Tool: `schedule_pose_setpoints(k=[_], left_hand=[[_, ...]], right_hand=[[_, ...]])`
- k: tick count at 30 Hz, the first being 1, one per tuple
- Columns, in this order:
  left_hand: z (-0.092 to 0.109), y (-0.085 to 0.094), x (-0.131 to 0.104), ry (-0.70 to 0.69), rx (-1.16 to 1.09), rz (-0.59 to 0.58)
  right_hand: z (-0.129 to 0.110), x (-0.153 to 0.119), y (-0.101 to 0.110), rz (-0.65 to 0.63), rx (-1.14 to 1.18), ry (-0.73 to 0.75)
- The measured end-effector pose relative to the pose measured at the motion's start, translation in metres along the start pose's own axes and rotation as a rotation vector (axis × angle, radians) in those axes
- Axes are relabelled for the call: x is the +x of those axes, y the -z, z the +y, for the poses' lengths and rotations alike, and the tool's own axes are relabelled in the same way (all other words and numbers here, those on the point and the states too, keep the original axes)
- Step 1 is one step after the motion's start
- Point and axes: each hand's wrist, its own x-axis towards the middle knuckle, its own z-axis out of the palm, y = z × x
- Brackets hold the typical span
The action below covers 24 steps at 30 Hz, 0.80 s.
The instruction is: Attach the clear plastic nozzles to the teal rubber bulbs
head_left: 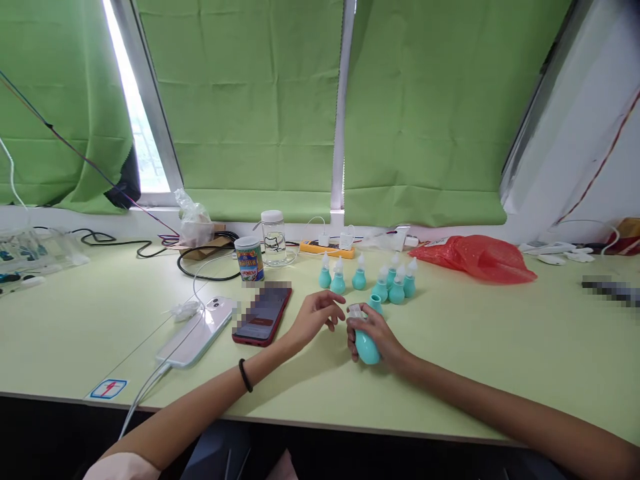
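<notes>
Teal bulb (368, 349) grasped in right hand (381, 332), left hand (318, 315) free; room before table edge (325, 423).

– What does the room look like from where you are?
– Mostly green. I see three creased green blinds (240, 107) across the far side, with a pale post (340, 120) between the middle and right ones.
– Where is it brightest?
– Left of centre: a white, glaring gap (137, 113) between two blinds, beside a grey window frame (150, 93).
– And the walls?
– I get a white wall (590, 153) at far right, a thin reddish wire (603, 160) slanting down it.
– Furniture?
– One long, pale yellow-green counter (475, 347), a seam (129, 359) crossing its left part. Beneath, it's too dark for me to make out the floor.
</notes>
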Motion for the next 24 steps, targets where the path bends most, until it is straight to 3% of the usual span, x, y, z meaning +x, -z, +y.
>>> schedule_pose_setpoints(k=[3, 7, 11, 16, 24], left_hand=[[-0.007, -0.009, -0.005, 0.091, -0.164, -0.024], [-0.018, -0.008, -0.003, 0.071, -0.191, 0.068], [-0.023, -0.006, -0.004, 0.013, -0.077, 0.188], [-0.022, -0.011, -0.01, -0.154, 0.164, 0.304], [-0.022, -0.005, -0.008, -0.533, 0.538, 0.253]], right_hand=[[-0.003, 0.001, -0.001, -0.112, 0.411, -0.253], [-0.005, 0.007, 0.004, -0.146, 0.593, -0.338], [-0.002, 0.009, 0.007, -0.168, 0.58, -0.359], [0.005, 0.005, 0.005, -0.046, 0.504, -0.271], [0.009, 0.006, 0.003, -0.002, 0.4, -0.208]])
